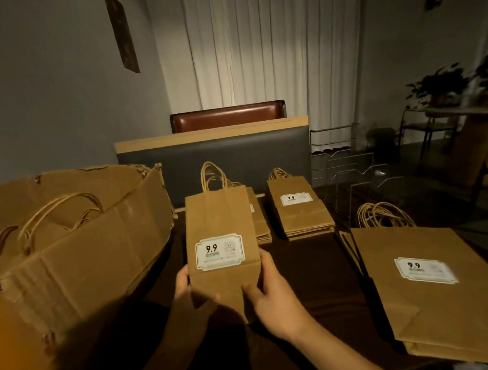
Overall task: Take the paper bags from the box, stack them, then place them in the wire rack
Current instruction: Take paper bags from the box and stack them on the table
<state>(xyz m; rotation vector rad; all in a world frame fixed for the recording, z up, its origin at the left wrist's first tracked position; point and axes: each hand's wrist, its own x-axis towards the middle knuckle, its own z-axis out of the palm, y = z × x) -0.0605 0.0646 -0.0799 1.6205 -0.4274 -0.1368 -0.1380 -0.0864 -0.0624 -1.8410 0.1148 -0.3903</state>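
A small kraft paper bag [221,244] with a white "9.9" label [219,251] is held flat above the dark worktop [315,266] by its bottom end. The left hand [186,290] grips the lower left edge and the right hand [269,293] the lower right, with the thumb lying over the front fold — fingers of both hands clamped on the paper. Its twisted handles [212,175] point away, toward the far stacks.

Behind it lie two small stacks: a partly hidden one [259,221] and another [301,212] further right. A stack of large bags [434,284] lies near right, and the wire rack [357,174] stands beyond. More bags remain in the torn cardboard box [77,248] on the left.

The risks, as I judge them: held only at the bottom, the bag could sag and land askew, leaving a crooked stack that will not slide between the rack's wires. The loose handles could snag those of the stack below — or nudge its top bags out of line. In this dim light, a small bag could be set on the wrong stack.
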